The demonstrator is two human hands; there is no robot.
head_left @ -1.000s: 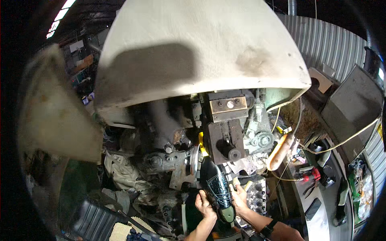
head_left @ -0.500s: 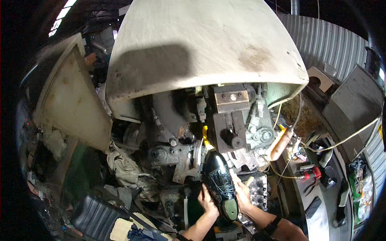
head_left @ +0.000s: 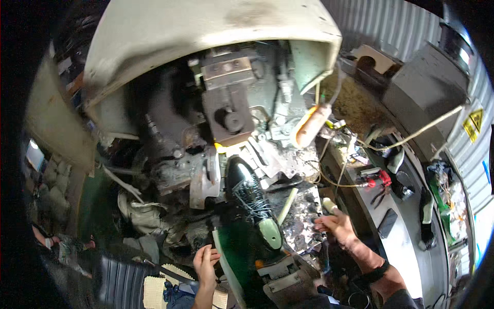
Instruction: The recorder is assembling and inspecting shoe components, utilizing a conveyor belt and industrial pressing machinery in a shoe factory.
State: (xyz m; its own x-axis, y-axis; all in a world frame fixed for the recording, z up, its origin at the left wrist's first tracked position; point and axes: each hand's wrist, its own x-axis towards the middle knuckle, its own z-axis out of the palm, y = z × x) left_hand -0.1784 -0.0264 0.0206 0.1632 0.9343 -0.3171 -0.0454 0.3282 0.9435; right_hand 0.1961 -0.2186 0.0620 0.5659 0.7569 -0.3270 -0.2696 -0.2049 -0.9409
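A glossy black lace-up shoe sits on a green last, its toe up against the clamp parts of a large machine and its heel end toward me. Neither hand touches it. My left hand is held to the left of the shoe, below its heel, with fingers half bent and nothing seen in them. To the right of the shoe my right hand hovers with fingers apart. A cream piece shows at one of its fingertips; whether it is worn or held I cannot tell. The shoe's underside is hidden.
A pale machine hood overhangs the work. A wooden-bodied tool hangs by a cord at right, near a red tool on a metal bench. A black ribbed seat stands lower left; part of another person shows beyond.
Both my hands have let go of the shoe and moved apart, left and right. The shoe stays toe-first at the machine. The whole view has shifted to the right and down.
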